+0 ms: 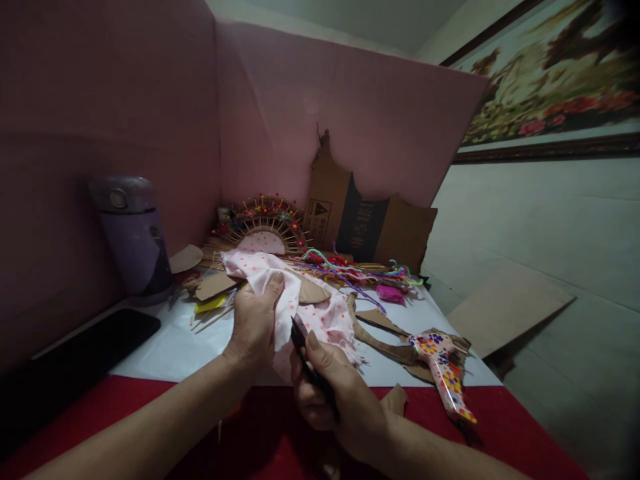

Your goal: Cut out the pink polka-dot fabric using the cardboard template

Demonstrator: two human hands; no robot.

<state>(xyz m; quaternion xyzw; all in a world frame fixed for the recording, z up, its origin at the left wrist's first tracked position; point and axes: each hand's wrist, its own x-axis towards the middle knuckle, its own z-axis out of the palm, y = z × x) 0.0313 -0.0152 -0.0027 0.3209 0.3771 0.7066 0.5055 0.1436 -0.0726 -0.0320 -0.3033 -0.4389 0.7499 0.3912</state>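
Observation:
My left hand (254,317) is closed on a piece of white cloth with red dots (333,319), its thumb pressed on top near the middle of the table. Part of the cloth spreads to the right and behind the hand. My right hand (335,387) grips a slim black pointed tool (303,343), tip up and close to the cloth's edge; its exact kind is unclear. A rounded cardboard piece (313,291) lies among the cloth folds. Behind stands a half-round fan shape of sticks (273,223) with coloured beads and a dotted cloth centre.
At right lies a flower-patterned glue gun (445,373) on cardboard scraps. Colourful pipe cleaners (345,267) and a pink packet (390,294) lie behind. A purple bottle (133,240) and black phone (85,353) are at left. Torn cardboard (365,213) leans against the pink panel.

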